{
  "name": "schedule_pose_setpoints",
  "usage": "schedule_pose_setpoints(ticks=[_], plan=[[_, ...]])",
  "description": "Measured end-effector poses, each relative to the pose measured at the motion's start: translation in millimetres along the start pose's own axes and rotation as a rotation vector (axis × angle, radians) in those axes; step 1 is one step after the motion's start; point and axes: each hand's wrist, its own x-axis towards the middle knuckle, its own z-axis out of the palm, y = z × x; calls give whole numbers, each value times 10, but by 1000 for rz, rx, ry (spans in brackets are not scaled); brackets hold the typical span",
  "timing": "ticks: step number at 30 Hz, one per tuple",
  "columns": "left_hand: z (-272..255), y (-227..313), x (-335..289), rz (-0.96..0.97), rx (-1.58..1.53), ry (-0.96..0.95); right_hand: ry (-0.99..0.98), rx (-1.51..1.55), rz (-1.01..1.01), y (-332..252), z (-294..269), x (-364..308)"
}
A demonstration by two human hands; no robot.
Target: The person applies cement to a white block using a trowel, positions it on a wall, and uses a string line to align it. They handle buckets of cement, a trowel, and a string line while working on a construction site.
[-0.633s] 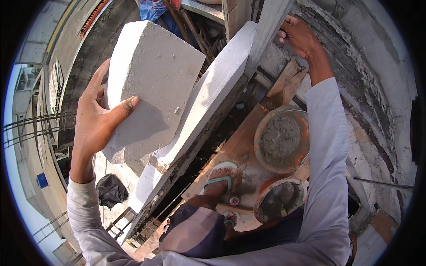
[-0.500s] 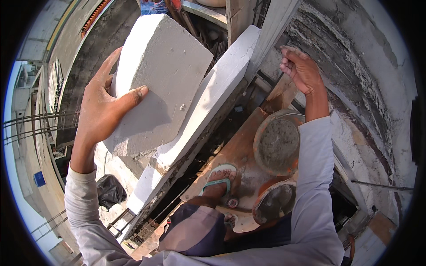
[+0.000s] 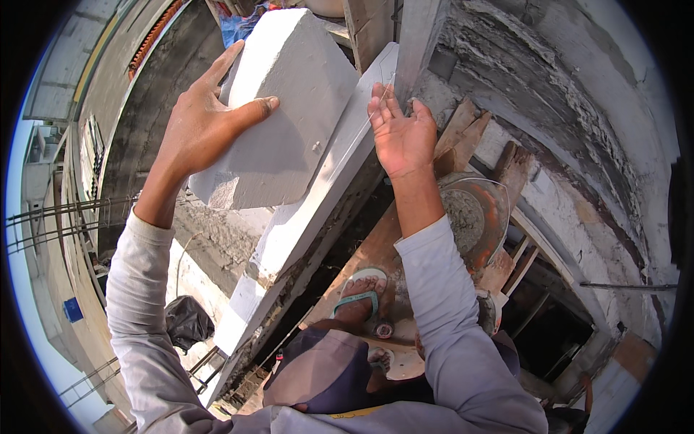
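Note:
My left hand [image 3: 199, 126] grips a large white block [image 3: 282, 137] by its left edge, thumb across the face, and holds it tilted above the white top course of the wall [image 3: 303, 224]. The block's lower right corner is close to or resting on that course. My right hand [image 3: 401, 134] is open, palm toward me with fingers spread, beside the wall's top edge just right of the block. A thin taut string [image 3: 359, 134] runs past its fingertips.
A round pan of grey mortar [image 3: 470, 217] sits on the wooden plank [image 3: 365, 253] I stand on, my sandalled foot [image 3: 358, 300] beside it. A concrete column [image 3: 419, 36] rises ahead. Left of the wall is a long drop, with a black bag [image 3: 186, 322] below.
My right hand has come down and left from the rough wall to the top course beside the block. The left hand has shifted the block up and to the right.

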Motion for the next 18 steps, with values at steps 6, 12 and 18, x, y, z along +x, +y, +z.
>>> schedule_pose_setpoints(ticks=[6, 12, 18], plan=[[86, 157, 154, 30, 23, -55, -118, -184, 35, -67, 132, -244], [159, 310, 244, 104, 84, -76, -414, -1405, -449, -98, 466, -578], [91, 401, 189, 32, 65, -109, -552, -1415, -339, -166, 921, -778]])
